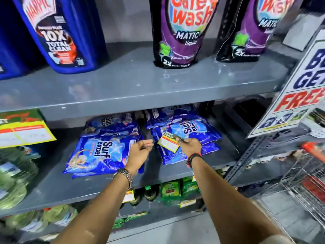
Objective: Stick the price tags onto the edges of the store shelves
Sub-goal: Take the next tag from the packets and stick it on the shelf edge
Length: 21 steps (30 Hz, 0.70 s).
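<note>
Head cam: both arms reaching into the middle shelf
Right hand: pinching a yellow price tag by its edge, held over the right pile of Surf Excel packs
Left hand: fingers loosely spread, gripping nothing, just beside the tag
Left wrist: metal watch
Upper shelf: Safe Wash pouches, blue Harpic bottle
</note>
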Tool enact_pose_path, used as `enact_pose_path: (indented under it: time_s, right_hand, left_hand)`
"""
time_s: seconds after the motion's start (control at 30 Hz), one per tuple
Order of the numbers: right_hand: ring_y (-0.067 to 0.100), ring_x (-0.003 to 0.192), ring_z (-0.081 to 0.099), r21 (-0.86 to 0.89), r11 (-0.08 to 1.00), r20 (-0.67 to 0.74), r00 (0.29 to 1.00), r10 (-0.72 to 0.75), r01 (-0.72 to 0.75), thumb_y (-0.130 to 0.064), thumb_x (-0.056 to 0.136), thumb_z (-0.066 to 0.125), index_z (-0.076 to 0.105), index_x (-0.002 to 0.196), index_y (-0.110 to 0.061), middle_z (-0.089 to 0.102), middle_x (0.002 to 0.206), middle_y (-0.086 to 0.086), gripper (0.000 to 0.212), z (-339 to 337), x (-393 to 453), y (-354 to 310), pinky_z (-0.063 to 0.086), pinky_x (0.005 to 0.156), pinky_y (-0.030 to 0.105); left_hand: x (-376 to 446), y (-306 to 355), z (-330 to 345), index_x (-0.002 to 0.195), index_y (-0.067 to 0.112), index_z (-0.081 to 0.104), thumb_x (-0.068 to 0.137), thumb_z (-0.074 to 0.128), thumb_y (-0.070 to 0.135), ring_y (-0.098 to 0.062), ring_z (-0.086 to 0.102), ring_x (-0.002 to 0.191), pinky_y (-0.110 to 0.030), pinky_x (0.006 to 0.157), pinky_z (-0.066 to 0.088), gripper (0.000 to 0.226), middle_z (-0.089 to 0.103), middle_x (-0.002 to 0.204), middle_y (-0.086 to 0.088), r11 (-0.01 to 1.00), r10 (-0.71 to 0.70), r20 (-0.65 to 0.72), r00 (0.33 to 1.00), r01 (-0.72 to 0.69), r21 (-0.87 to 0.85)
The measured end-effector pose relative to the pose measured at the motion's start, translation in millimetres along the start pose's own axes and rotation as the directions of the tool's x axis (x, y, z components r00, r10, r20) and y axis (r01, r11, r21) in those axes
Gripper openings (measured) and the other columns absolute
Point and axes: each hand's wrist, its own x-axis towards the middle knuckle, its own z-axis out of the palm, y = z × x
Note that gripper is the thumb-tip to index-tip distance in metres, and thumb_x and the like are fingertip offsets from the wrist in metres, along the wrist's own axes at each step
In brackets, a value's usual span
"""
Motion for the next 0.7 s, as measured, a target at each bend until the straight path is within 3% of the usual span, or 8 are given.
enact_pose_path:
  time_s: [0.13,0.2,0.3,0.5,0.63,0.7]
  right_hand:
    - [0.041,0.088,0.068,0.070,0.996,-0.034,0.997,0.063,-0.061,-0.018,0.077,0.073,0.070,0.076,-0.008,0.072,0.095,0.026,0.010,8,10,2,0.056,0.083,0.053]
    - [0.039,0.084,0.069,0.099,0.993,-0.045,0.997,0.067,-0.063,-0.016,0.077,0.074,0.067,0.071,-0.011,0.072,0.095,0.025,0.010,4,11,3,0.056,0.082,0.053]
    - [0.029,0.070,0.068,0.172,0.985,0.026,0.999,0.019,-0.023,-0.012,0.078,0.073,0.069,0.090,0.002,0.072,0.091,0.023,0.019,-6,7,-4,0.059,0.079,0.049]
    - [0.034,0.093,0.069,0.260,0.963,0.242,0.960,-0.141,0.076,-0.009,0.080,0.071,0.061,0.111,0.010,0.069,0.107,0.026,0.038,-36,-17,-32,0.057,0.081,0.039]
    - [0.038,0.093,0.069,0.255,0.951,0.278,0.928,-0.248,0.177,-0.008,0.080,0.071,0.062,0.107,0.013,0.068,0.107,0.029,0.035,-53,-33,-45,0.057,0.083,0.044]
    - [0.037,0.091,0.069,0.238,0.949,0.270,0.924,-0.270,0.208,-0.009,0.080,0.071,0.061,0.108,0.013,0.068,0.106,0.029,0.037,-58,-36,-47,0.059,0.080,0.043]
  left_hand:
    - [3,-6,-5,0.122,0.002,0.060,0.095,0.045,0.000,-0.013,0.057,0.105,-0.025,0.097,0.042,0.031,0.065,0.121,-0.014,0.997,-0.044,0.025,0.999,0.046,-0.059]
    - [4,-8,-9,0.121,0.002,0.060,0.096,0.045,0.001,-0.015,0.058,0.108,-0.027,0.100,0.042,0.030,0.065,0.122,-0.013,0.993,-0.061,0.016,0.998,0.063,-0.098]
    - [7,-2,-16,0.120,0.002,0.062,0.095,0.046,0.002,-0.020,0.059,0.114,-0.031,0.103,0.042,0.029,0.065,0.124,-0.015,0.988,-0.049,0.008,0.999,0.050,-0.144]
    - [7,25,-28,0.122,-0.001,0.060,0.093,0.055,0.012,-0.020,0.059,0.111,-0.032,0.102,0.045,0.032,0.064,0.124,-0.016,0.965,0.019,0.034,0.999,-0.010,-0.261]
    - [5,34,-30,0.117,0.003,0.065,0.090,0.060,0.018,-0.015,0.065,0.101,-0.012,0.082,0.054,0.031,0.070,0.114,-0.012,0.956,0.101,0.063,0.993,-0.079,-0.282]
    - [3,36,-31,0.112,0.006,0.068,0.089,0.063,0.019,-0.007,0.068,0.091,-0.009,0.075,0.054,0.027,0.072,0.107,-0.009,0.952,0.131,0.071,0.989,-0.105,-0.289]
